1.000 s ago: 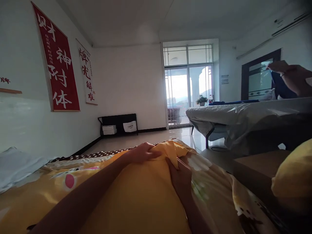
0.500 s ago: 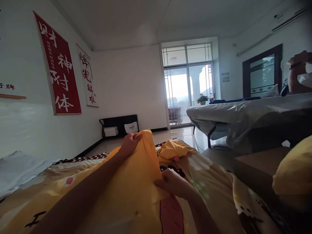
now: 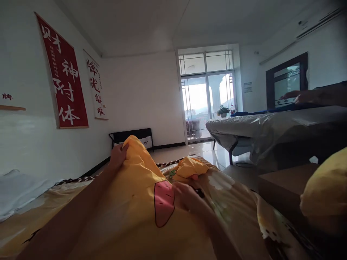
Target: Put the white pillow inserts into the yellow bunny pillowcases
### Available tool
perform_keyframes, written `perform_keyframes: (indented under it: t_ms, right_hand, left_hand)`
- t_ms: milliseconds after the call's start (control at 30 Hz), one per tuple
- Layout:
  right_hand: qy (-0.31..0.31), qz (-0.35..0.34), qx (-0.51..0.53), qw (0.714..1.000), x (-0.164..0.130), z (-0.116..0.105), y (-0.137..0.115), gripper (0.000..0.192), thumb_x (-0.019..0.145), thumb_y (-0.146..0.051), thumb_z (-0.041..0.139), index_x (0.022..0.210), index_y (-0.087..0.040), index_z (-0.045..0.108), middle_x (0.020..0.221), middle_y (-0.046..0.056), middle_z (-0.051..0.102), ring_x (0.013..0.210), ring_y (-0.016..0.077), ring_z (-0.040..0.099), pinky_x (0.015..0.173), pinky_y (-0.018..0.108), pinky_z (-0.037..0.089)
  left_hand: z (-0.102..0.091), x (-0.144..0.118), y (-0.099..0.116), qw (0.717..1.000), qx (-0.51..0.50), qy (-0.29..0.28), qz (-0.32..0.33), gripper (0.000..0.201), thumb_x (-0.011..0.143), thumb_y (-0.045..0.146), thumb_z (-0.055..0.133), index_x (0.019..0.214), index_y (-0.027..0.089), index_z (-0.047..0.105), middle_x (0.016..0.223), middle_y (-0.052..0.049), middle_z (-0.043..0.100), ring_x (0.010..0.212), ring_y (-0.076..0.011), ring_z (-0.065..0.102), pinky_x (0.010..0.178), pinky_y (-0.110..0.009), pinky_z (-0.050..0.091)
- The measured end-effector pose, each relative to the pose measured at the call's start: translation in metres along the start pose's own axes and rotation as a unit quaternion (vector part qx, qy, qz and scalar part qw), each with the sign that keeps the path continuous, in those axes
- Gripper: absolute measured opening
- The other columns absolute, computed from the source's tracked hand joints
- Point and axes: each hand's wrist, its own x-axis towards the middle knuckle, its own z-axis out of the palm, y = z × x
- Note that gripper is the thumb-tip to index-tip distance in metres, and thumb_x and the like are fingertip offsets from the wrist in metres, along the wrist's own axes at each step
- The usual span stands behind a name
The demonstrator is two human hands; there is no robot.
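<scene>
A yellow carrot-print cloth (image 3: 127, 195), in shape like a pillowcase, is stretched between my two hands above the bed. At its raised far-left corner, my left hand (image 3: 118, 154) is closed on the edge. My right hand (image 3: 187, 196) pinches the right edge, beside the pink carrot print. Beneath lies a patterned quilt (image 3: 230, 195) with beige, white and brown areas. Just beyond my right hand, a second crumpled yellow cloth (image 3: 191, 168) rests on the quilt.
White fabric (image 3: 21, 195) lies at the left. A brown box (image 3: 284, 180) and a rounded yellow bundle (image 3: 328, 184) are at the right. Behind them stands a plastic-covered table (image 3: 238, 126), where another person's hands (image 3: 300, 96) show. A low black rack (image 3: 130, 135) stands by the far wall.
My left hand has moved left with the cloth's corner, and the cloth is spread wider. My right hand has shifted slightly left and up. The other person's arm has lowered over the table.
</scene>
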Motion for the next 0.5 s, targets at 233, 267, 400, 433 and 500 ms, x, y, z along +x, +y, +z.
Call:
perform_keyframes:
  t_ms: [233,267,400,433,500]
  right_hand:
    - [0.023,-0.055,-0.208,0.976,-0.002,0.048,-0.022,0.054,0.098,-0.048,0.029,0.077,-0.017,0.068,0.08,0.008,0.072,0.065,0.0137,0.056,0.058,0.024,0.03]
    - [0.02,-0.045,-0.243,0.969,-0.003,0.044,-0.022,0.055,0.098,-0.047,0.028,0.076,-0.018,0.069,0.081,0.009,0.072,0.066,0.014,0.057,0.058,0.025,0.029]
    - [-0.046,-0.011,-0.333,0.942,0.001,0.026,0.004,0.054,0.098,-0.046,0.03,0.079,-0.018,0.071,0.085,0.01,0.073,0.073,0.0164,0.063,0.058,0.025,0.03]
    - [-0.076,0.005,-0.345,0.936,0.004,0.027,0.017,0.05,0.098,-0.043,0.033,0.08,-0.017,0.072,0.085,0.01,0.073,0.074,0.0166,0.064,0.057,0.025,0.031]
    - [-0.126,0.044,-0.356,0.925,0.009,0.034,0.044,0.037,0.094,-0.033,0.043,0.081,-0.016,0.072,0.084,0.009,0.073,0.074,0.0167,0.065,0.056,0.024,0.034]
  left_hand:
    - [-0.02,0.03,0.013,0.997,0.073,-0.004,0.02,0.032,0.083,0.042,0.046,0.071,0.018,0.062,0.067,-0.004,0.06,0.072,-0.0204,0.057,0.065,-0.029,0.037]
    - [-0.02,0.034,0.015,0.997,0.079,-0.019,0.02,0.032,0.083,0.042,0.047,0.075,0.018,0.065,0.07,-0.005,0.063,0.074,-0.0214,0.059,0.066,-0.029,0.038]
    - [-0.013,0.008,0.013,0.991,0.103,-0.073,0.035,0.049,0.085,0.043,0.046,0.128,0.021,0.055,0.111,-0.008,0.069,0.098,-0.0237,0.064,0.078,-0.029,0.046]
    - [-0.012,-0.012,0.007,0.987,0.109,-0.102,0.056,0.056,0.087,0.044,0.044,0.139,0.024,0.044,0.125,-0.008,0.063,0.106,-0.0236,0.062,0.085,-0.03,0.046]
    - [-0.012,-0.065,-0.015,0.966,0.121,-0.2,0.112,0.062,0.09,0.048,0.039,0.148,0.028,0.029,0.143,-0.007,0.049,0.12,-0.0235,0.055,0.1,-0.035,0.042]
